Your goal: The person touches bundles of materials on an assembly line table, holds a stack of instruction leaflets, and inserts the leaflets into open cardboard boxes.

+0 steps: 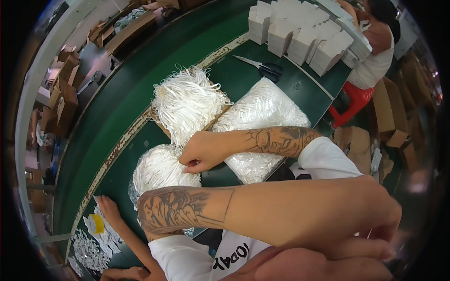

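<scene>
My right hand (pixel 204 152) reaches in from the right with its fingers curled closed, touching or just above a clump of white cords (pixel 161 171) in a clear plastic bag. Whatever it pinches is hidden. My left hand (pixel 370 229), close to the camera, stretches across to the lower right. Its fingers are bent together, and what they hold cannot be made out. Beyond my right hand, a larger heap of looped white cords (pixel 187 100) fills a shallow cardboard box. A full clear bag of white material (pixel 267 112) lies beside it, partly behind my right forearm.
Dark-handled scissors (pixel 262 68) lie on the green table near stacks of white boxes (pixel 300 35). At lower left, another person's hand (pixel 110 210) is by white slips and a yellow tape roll (pixel 96 224). A person sits at upper right on a red stool (pixel 351 103); cardboard boxes (pixel 391 110) stand behind.
</scene>
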A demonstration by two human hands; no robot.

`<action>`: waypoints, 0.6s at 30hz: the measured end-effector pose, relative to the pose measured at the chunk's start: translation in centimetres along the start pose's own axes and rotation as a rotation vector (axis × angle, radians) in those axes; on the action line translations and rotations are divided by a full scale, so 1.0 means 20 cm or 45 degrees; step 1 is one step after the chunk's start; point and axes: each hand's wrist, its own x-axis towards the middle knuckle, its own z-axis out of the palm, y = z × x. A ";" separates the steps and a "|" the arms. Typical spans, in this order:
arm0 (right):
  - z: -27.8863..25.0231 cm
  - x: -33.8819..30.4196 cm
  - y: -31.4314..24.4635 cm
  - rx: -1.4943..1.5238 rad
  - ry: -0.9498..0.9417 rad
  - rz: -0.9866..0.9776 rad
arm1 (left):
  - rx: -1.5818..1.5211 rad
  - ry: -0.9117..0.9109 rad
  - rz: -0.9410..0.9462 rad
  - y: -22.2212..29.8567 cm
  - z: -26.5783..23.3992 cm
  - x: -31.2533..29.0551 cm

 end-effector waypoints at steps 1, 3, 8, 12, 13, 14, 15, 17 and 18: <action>-0.01 -0.04 0.02 -0.001 0.028 0.037 | -0.061 -0.368 -0.093 -0.16 -0.06 -0.07; 0.00 -0.02 0.02 0.014 0.063 -0.083 | -0.089 -0.712 -0.200 -0.19 -0.08 -0.11; 0.00 -0.03 0.03 -0.008 0.060 -0.102 | 0.100 0.095 0.059 -0.06 0.04 -0.23; -0.01 -0.02 0.01 -0.008 0.048 -0.098 | 0.245 0.437 -0.054 0.06 0.16 -0.42; -0.01 -0.02 0.01 -0.008 0.040 -0.083 | 0.243 0.425 -0.053 0.03 0.23 -0.43; 0.00 0.00 0.00 -0.003 0.030 -0.100 | 0.351 0.783 0.138 0.00 0.33 -0.44; 0.01 0.00 0.01 -0.010 0.027 -0.091 | 0.440 1.125 0.335 -0.02 0.38 -0.44; 0.01 0.00 0.01 -0.023 0.026 -0.079 | 0.522 1.064 0.284 0.03 0.39 -0.52; 0.01 0.00 0.01 -0.024 0.014 -0.072 | 0.606 1.000 0.233 0.05 0.38 -0.56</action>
